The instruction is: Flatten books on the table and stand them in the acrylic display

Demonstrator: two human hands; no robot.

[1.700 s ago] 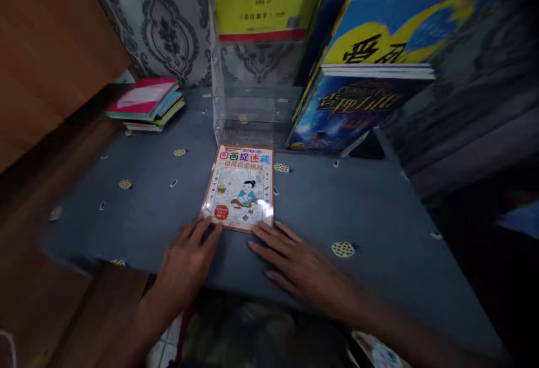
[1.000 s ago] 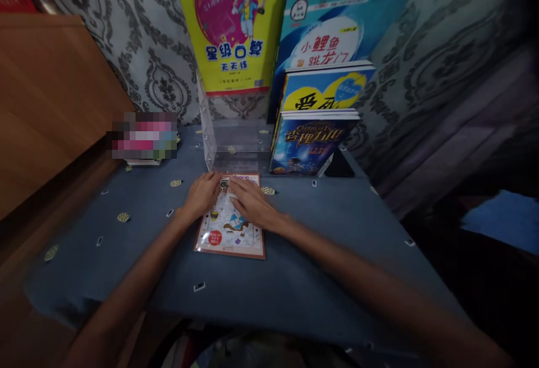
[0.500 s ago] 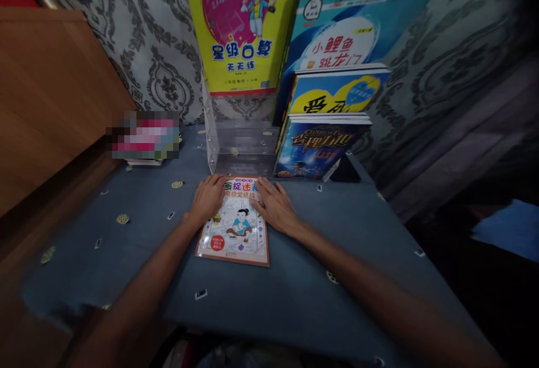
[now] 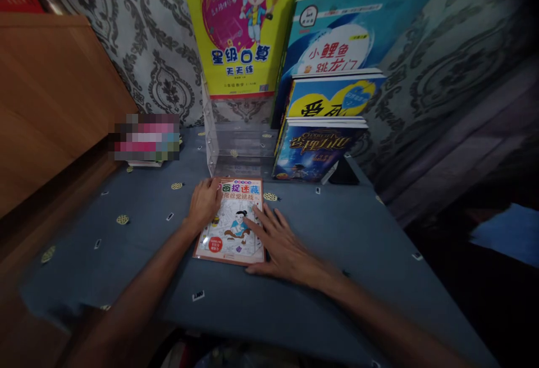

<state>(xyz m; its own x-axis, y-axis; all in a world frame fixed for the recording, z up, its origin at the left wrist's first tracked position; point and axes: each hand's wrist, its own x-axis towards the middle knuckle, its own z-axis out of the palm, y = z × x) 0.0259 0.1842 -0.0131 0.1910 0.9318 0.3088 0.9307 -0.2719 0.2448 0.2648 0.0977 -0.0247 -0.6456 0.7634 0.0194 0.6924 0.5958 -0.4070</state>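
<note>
A thin picture book with a brown border point(image 4: 232, 211) lies flat on the blue cloth of the table point(image 4: 337, 233). My left hand point(image 4: 204, 202) rests on the book's upper left edge, fingers curled over the corner. My right hand point(image 4: 281, 245) lies flat and spread at the book's lower right, fingertips on the cover. Just beyond the book stands a clear acrylic book stand point(image 4: 236, 141), with nothing in its left part.
Several books lean in the stand's right part point(image 4: 320, 146), with taller yellow point(image 4: 242, 31) and blue point(image 4: 341, 37) books behind against the patterned wall. A small stack of books point(image 4: 145, 138) lies at the far left beside a wooden panel point(image 4: 50, 99).
My right hand has slid from the book's top right corner down to its lower right side. The left hand has stayed at the upper left corner. The book has barely shifted.
</note>
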